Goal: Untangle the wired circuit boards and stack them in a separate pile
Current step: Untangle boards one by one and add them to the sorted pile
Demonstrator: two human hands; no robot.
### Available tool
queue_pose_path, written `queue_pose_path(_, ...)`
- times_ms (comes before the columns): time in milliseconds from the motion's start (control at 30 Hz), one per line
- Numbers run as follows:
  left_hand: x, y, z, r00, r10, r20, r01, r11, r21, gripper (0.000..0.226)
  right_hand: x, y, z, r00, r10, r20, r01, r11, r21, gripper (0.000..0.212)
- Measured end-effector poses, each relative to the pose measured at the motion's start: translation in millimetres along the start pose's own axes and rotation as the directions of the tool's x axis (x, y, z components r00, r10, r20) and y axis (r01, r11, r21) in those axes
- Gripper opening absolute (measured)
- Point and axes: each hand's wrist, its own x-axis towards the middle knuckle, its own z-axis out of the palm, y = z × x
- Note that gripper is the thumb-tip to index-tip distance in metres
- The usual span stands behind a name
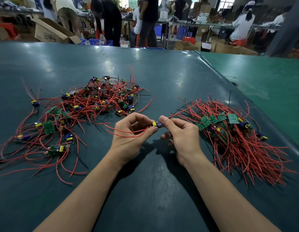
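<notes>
Circuit boards with red and black leads lie in two groups on the dark green tabletop (162,72), seen from the single head view. To the left sits the tangled heap (88,108), boards facing every way and wires looped across one another. To the right lies the sorted pile (232,131), its boards bunched together at the far end and their leads combed toward the person, likely so that each new piece drops on without snagging.

Between the two, one small board (156,124) is held up just off the tabletop, in front of the chest. The left hand (133,131) pinches its near-left end between thumb and curled forefinger, with the board's red wires (127,133) looping back over that hand's palm side. The right hand (180,131) pinches the opposite end with thumb and forefinger, the other fingers curled beneath. A red lead (180,113) runs from there toward the sorted pile; whether it belongs to the held board I cannot quite tell. Holding both ends seems meant for freeing the leads before stacking.
</notes>
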Motion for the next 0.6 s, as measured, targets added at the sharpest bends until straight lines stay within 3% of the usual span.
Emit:
queue_pose_path(133, 0.3, 2.6, 2.8, 1.000, 0.003, -0.023, -0.003, 1.000, -0.017, 0.022, 4.4, -1.2, 0.1, 0.998, 0.025, -0.065, -0.019, 0.995, 0.093, 0.017)
queue_pose_path(300, 0.9, 4.9, -0.4, 1.000, 0.007, -0.030, -0.008, 0.999, -0.035, 0.027, 18.6, -10.4, -13.9, 0.955, 0.029, -0.294, 0.049, 0.966, 0.255, 0.022)
queue_pose_path(600, -1.2, 8.9, -0.1, 1.000, 0.021, -0.016, -0.022, 0.999, -0.035, 0.031, 27.3, -10.9, -24.3, 0.859, -0.100, -0.502, 0.226, 0.954, 0.197, 0.034)
